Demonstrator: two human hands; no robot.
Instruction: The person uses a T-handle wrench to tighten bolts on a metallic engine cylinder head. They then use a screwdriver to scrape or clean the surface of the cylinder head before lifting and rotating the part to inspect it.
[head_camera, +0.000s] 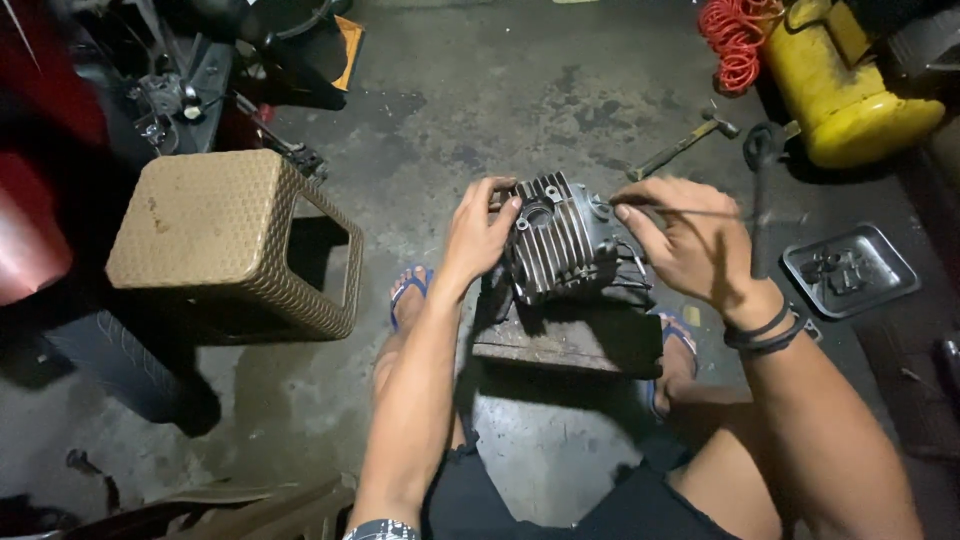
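A grey finned engine cylinder (560, 245) lies on its side on a dark wooden block (570, 340) between my feet. My left hand (480, 230) grips the cylinder's left end, fingers curled over its top. My right hand (690, 240) is at the cylinder's right end and pinches a thin metal rod (700, 212) that runs out to the right. The rod's tip touches the cylinder's upper right edge.
A tan woven plastic stool (230, 240) stands at the left. A hammer (685, 145) lies on the concrete floor beyond the cylinder. At the right sit a yellow tank (850, 90), an orange coiled hose (735, 40) and a small metal tray (850, 270) with parts. Motorcycle parts (170, 90) fill the upper left.
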